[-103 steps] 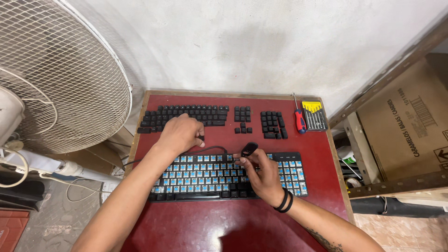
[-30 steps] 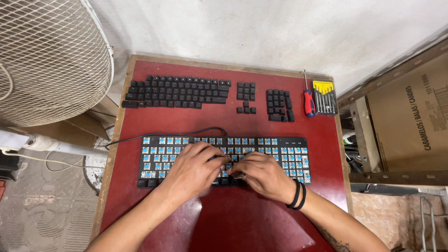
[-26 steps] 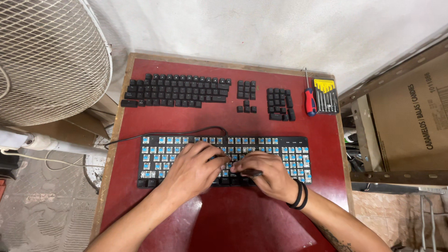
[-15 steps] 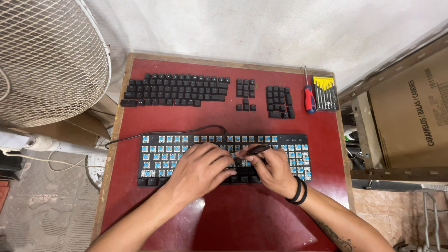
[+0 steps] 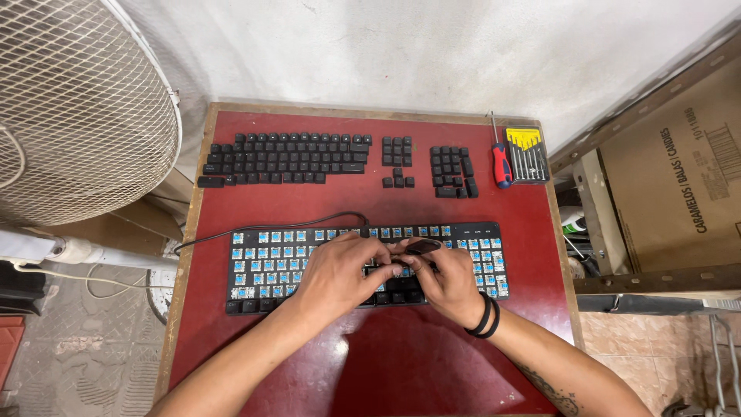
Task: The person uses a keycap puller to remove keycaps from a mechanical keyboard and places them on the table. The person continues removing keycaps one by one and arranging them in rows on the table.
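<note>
A black keyboard (image 5: pixel 262 266) with exposed blue switches lies on the red table (image 5: pixel 432 355); a few black keycaps remain along its lower rows. My left hand (image 5: pixel 340 272) rests on the keyboard's middle, its curled fingertips meeting those of my right hand (image 5: pixel 449 284). My right hand pinches a small black tool (image 5: pixel 423 245) just above the keys. Whether my left fingers grip anything is hidden. Removed black keycaps (image 5: pixel 285 158) lie in keyboard order at the table's far side, with a small cluster (image 5: pixel 397 161) and a numpad group (image 5: pixel 451 170) beside them.
A red-handled screwdriver (image 5: pixel 502 161) and a bit set with yellow tips (image 5: pixel 527 153) lie at the far right corner. The keyboard's cable (image 5: pixel 270 228) runs off the left edge. A caged fan (image 5: pixel 69 116) stands left, a cardboard box (image 5: pixel 687 177) on a shelf right.
My left hand came back from the far keycap rows to the keyboard's middle. Over the last second both hands shifted slightly right and the black tool rose into view above my right fingers.
</note>
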